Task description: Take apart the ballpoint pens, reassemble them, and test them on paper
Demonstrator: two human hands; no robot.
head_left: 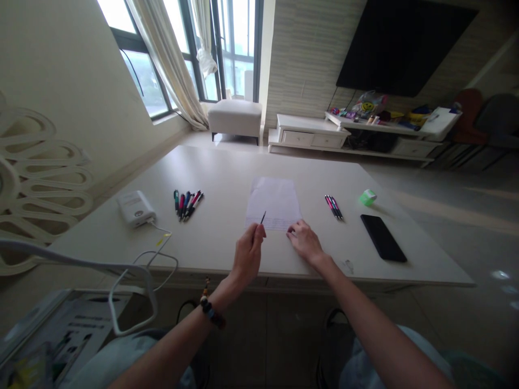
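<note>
Between the thumb and fingers of my left hand [248, 251] a thin dark pen-like stick [263, 217] points up and away; its lower end is hidden in the grip. It stands in front of the near part of a white sheet of paper [273, 197], which has lines of writing or print along its near edge. My right hand [305, 240] rests by the paper's near right corner with its fingers curled and the tips together. Something small and dark shows at those fingertips, too small to name.
On the white table [219, 167] lie several pens [187, 205] at left and a few pens [334, 207] at right. A white power bank [137, 208] with a cable [162, 240] is far left. A black phone [383, 237] and a green-white roll [368, 198] are at right.
</note>
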